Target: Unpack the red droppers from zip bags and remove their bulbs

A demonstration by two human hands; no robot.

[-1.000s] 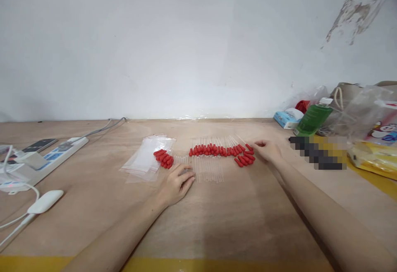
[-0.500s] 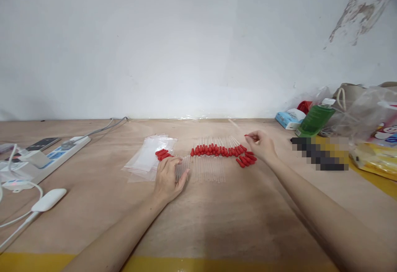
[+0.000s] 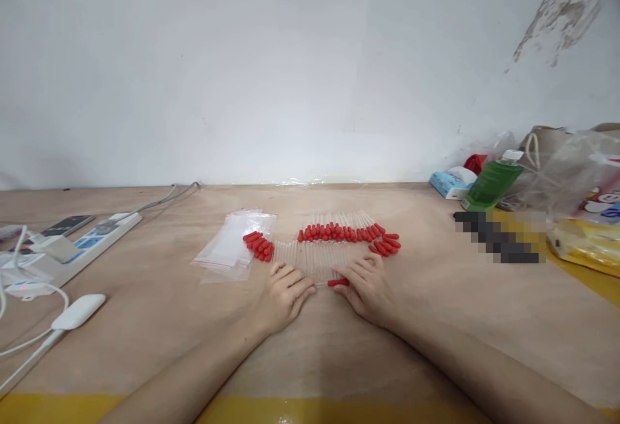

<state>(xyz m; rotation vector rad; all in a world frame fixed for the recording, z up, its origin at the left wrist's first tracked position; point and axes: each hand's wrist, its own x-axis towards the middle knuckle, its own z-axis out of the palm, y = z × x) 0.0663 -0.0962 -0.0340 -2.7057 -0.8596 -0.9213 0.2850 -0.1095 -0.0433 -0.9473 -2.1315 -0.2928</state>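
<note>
Hands sit close together at the bench (image 3: 339,359) centre, just on the near side of the clear tubes (image 3: 314,259). Right hand (image 3: 369,292) pinches a red cap (image 3: 338,282) btwn thumb & forefinger; the cap lies low over the bench, long axis left-right, free end pointing at the left hand (image 3: 285,296). Left hand is palm down, fingers curled, tips at the near ends of the tubes; can't tell if it grips one, the glass is too faint. The tubes lie in a flat row, long axes running near-far, i.e. square to the cap. So the cap is in the gap btwn the two hands, just near of the tube ends, closer to the right hand. Farther back: a line of capped tubes (image 3: 339,232), w/ loose caps (image 3: 259,246) at far left, beside clear bags (image 3: 227,246), and more caps (image 3: 385,245) at far right.
</note>
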